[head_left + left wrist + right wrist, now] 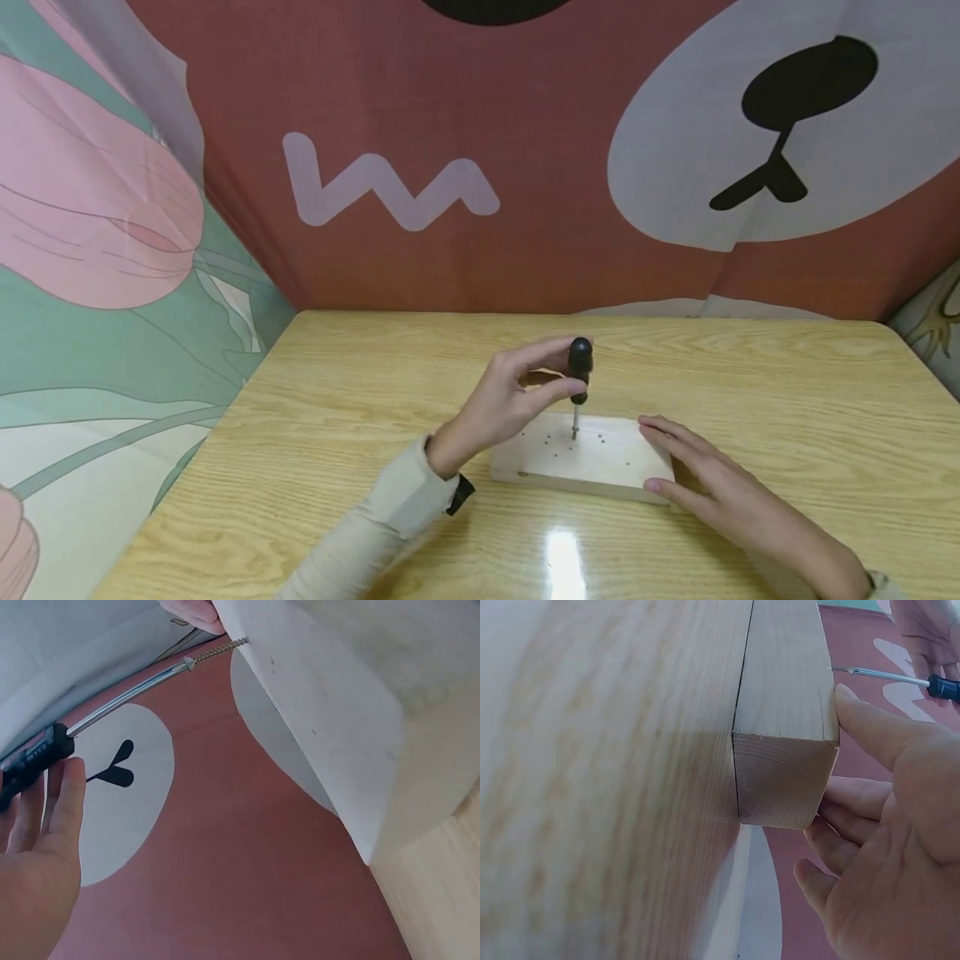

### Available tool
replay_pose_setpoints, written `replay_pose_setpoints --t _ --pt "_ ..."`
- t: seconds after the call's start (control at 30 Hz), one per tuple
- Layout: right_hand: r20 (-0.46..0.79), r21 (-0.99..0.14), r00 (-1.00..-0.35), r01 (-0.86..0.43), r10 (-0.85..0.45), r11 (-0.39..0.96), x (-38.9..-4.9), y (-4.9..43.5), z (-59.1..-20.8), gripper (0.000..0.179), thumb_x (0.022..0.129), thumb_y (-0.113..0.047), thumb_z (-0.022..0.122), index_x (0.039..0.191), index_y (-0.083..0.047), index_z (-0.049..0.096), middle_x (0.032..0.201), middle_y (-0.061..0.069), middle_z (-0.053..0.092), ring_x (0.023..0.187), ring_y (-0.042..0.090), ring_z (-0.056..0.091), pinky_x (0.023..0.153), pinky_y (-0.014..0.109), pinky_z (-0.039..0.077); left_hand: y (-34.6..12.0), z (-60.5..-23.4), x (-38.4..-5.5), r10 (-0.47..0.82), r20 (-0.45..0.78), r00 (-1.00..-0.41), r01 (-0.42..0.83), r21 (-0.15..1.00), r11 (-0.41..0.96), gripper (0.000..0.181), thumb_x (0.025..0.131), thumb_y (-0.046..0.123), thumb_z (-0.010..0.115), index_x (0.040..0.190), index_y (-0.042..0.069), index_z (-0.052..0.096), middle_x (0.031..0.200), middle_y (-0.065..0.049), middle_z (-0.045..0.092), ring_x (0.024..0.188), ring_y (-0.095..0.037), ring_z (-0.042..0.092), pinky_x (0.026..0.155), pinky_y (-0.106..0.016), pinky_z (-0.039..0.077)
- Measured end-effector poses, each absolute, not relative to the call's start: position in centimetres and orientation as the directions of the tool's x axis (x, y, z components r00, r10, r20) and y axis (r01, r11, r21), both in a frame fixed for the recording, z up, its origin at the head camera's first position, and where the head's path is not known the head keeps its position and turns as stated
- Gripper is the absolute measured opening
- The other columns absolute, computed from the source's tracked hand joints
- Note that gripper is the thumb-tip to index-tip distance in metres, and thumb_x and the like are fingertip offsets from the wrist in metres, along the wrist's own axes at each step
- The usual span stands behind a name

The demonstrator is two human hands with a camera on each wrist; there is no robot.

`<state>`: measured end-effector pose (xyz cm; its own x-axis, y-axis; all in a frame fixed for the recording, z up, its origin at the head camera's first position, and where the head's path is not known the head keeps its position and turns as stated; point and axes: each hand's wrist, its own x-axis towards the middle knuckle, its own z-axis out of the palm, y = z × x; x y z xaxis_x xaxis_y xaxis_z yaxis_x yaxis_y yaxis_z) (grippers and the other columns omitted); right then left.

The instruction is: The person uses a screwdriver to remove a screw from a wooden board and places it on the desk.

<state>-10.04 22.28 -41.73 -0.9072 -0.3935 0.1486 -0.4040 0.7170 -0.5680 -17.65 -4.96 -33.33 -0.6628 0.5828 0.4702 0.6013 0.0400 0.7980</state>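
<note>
In the head view, my left hand point(498, 408) pinches the black handle of a screwdriver point(581, 358) between thumb and fingers. Its metal shaft points down at a pale wooden block point(592, 467). The left wrist view shows the tip against the head of a threaded screw point(217, 652), whose point stands in the block's face with most of the thread exposed. My right hand point(712, 483) holds the block's right end, thumb on the near side and fingers on the far side. Small dark holes point(602, 439) dot the block's upper face.
The block lies on a wood-grain table point(360, 392). Behind the table hangs a reddish-brown cloth point(540, 167) with a cartoon face, and a floral cloth point(97, 192) covers the left side. A dark strap piece point(461, 495) sticks out by the left cuff.
</note>
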Motion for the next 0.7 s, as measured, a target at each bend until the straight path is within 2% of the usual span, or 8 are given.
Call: replay_pose_setpoints --t 0.17,0.27,0.33,0.5,0.6,0.7 --pt "0.126 -0.593 -0.913 -0.382 -0.387 0.709 -10.09 22.37 -41.71 0.063 0.094 -0.035 0.067 0.149 -0.011 0.045 0.154 0.014 0.043 0.136 0.042 0.044 0.099 0.062 0.045 -5.02 -33.36 -17.69 0.618 0.479 -0.623 0.604 0.797 -0.009 0.039 0.099 0.0 0.056 0.138 -0.004 0.052 0.12 -0.023 0.068 0.109 -0.025 0.07 0.09 -0.027 0.059" --pt "0.144 -0.595 -0.906 -0.4 -0.397 0.697 -10.14 22.42 -41.82 0.063 0.094 -0.033 0.068 0.148 -0.01 0.045 0.153 0.015 0.043 0.136 0.043 0.044 0.098 0.062 0.045 -5.06 -33.22 -17.73 0.65 0.475 -0.593 0.597 0.801 -0.04 0.04 0.098 -0.003 0.056 0.137 -0.004 0.05 0.122 -0.024 0.067 0.111 -0.026 0.07 0.092 -0.029 0.059" --pt "0.159 -0.583 -0.903 -0.411 -0.398 0.7 -10.14 22.37 -41.89 0.063 0.093 -0.032 0.069 0.147 -0.01 0.046 0.152 0.014 0.044 0.135 0.042 0.045 0.098 0.06 0.045 -5.09 -33.18 -17.71 0.65 0.469 -0.598 0.588 0.808 -0.042 0.04 0.097 -0.004 0.058 0.136 -0.004 0.05 0.12 -0.024 0.068 0.107 -0.027 0.071 0.09 -0.029 0.06" --pt "0.169 -0.572 -0.903 -0.416 -0.395 0.707 -10.09 22.3 -41.92 0.063 0.093 -0.032 0.069 0.147 -0.009 0.047 0.152 0.013 0.044 0.135 0.042 0.045 0.098 0.06 0.045 -4.92 -33.37 -17.7 0.589 0.47 -0.657 0.592 0.806 0.018 0.043 0.09 -0.001 0.069 0.131 0.0 0.056 0.11 -0.02 0.071 0.096 -0.021 0.071 0.085 -0.028 0.061" --pt "0.161 -0.575 -0.906 -0.409 -0.392 0.709 -10.09 22.31 -41.84 0.062 0.093 -0.032 0.069 0.147 -0.009 0.047 0.152 0.014 0.044 0.136 0.042 0.045 0.099 0.061 0.044 -4.74 -33.53 -17.72 0.558 0.482 -0.675 0.597 0.802 0.03 0.042 0.091 0.002 0.07 0.131 0.0 0.06 0.109 -0.019 0.071 0.095 -0.019 0.071 0.083 -0.027 0.061" --pt "0.159 -0.577 -0.906 -0.408 -0.393 0.707 -10.11 22.34 -41.79 0.063 0.093 -0.032 0.069 0.147 -0.009 0.047 0.152 0.014 0.044 0.136 0.042 0.045 0.098 0.061 0.044 -4.68 -33.56 -17.71 0.562 0.494 -0.664 0.604 0.797 0.013 0.039 0.095 0.002 0.063 0.134 -0.002 0.058 0.114 -0.021 0.071 0.1 -0.021 0.072 0.085 -0.028 0.061"
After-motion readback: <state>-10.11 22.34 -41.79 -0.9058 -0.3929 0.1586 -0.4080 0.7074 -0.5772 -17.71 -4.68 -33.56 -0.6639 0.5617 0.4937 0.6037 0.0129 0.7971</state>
